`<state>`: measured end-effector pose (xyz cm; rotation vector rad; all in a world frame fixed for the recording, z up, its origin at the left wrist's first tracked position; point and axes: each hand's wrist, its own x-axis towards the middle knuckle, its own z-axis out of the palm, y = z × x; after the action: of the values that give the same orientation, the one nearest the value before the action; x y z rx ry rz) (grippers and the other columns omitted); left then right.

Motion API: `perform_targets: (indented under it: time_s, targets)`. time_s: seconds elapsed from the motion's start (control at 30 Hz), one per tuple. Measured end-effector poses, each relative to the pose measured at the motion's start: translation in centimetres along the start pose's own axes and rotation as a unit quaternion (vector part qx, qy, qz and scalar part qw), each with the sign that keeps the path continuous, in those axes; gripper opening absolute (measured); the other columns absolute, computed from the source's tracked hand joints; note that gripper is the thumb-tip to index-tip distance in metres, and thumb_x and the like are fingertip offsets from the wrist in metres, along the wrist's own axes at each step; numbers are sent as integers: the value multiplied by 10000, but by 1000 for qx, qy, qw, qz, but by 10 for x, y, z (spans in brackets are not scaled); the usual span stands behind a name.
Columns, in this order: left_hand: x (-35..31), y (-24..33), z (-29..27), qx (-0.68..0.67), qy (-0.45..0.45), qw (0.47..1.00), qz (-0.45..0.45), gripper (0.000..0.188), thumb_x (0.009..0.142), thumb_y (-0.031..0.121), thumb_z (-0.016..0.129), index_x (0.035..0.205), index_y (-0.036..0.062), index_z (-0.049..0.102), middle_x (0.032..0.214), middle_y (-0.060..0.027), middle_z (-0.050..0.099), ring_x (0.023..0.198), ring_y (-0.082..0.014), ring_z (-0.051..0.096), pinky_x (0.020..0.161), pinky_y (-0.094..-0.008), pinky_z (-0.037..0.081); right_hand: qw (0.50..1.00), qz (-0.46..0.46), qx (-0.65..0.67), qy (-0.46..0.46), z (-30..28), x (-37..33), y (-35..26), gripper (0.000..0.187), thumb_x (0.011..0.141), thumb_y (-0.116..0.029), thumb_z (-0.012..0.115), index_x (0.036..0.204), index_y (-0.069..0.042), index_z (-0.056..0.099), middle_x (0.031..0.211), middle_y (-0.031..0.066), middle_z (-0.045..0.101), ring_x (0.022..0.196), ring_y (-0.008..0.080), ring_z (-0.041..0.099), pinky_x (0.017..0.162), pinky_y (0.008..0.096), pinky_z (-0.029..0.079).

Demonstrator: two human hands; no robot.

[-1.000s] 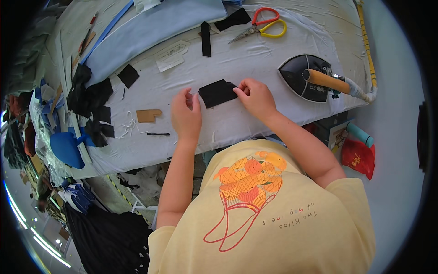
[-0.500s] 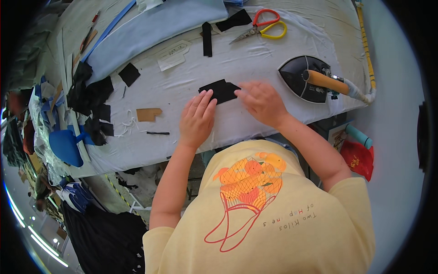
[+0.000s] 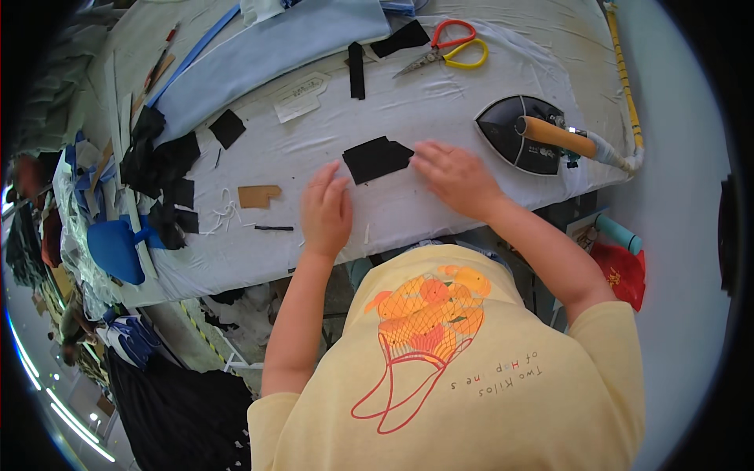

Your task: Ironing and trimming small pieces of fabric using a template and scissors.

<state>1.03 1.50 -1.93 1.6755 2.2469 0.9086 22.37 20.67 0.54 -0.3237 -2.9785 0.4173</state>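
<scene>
A black fabric piece (image 3: 378, 160) with an angled right end lies flat on the white cloth-covered table in front of me. Just to its lower left is my left hand (image 3: 326, 210), its fingers stretched out and apart from the fabric, holding nothing. My right hand (image 3: 455, 179) rests at the other side, fingers extended, with the fingertips at or very near the fabric's right tip. Right of that hand stands an iron (image 3: 518, 135) with a wooden handle (image 3: 559, 136). A brown card template (image 3: 258, 196) and a thin black strip (image 3: 273, 228) lie left of my left hand.
Scissors (image 3: 448, 53) with red and yellow handles lie at the back, near black strips (image 3: 356, 71). A paper template (image 3: 301, 97) and light blue fabric (image 3: 267, 59) lie farther left. Black scraps (image 3: 161, 161) and a blue padded object (image 3: 115, 250) crowd the left edge.
My left hand has lifted off the black fabric and drawn back toward lower left. My right hand has shifted slightly down and right, leaving more of the fabric uncovered.
</scene>
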Motion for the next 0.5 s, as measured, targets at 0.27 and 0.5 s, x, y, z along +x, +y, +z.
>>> perform_targets:
  time_s: [0.27,0.5]
  targets:
    - [-21,5,-17,21,5,999,47,197,816,6,625,1005,64,619,1297,-100,605,1203,-337,554,995,-455,448,954,266,-121,-59,-127,-44,93,392,773,-291,795,1050,-92,601,1051,110,645,1023,325,606,827,445,479]
    - [-62,-4,-22,25,63,997,-44,242,825,2,612,1056,71,617,1270,-88,612,1159,-325,568,998,-433,434,968,208,-12,-136,-115,-13,64,279,792,-150,720,1038,-142,588,1093,87,623,939,341,648,745,477,530]
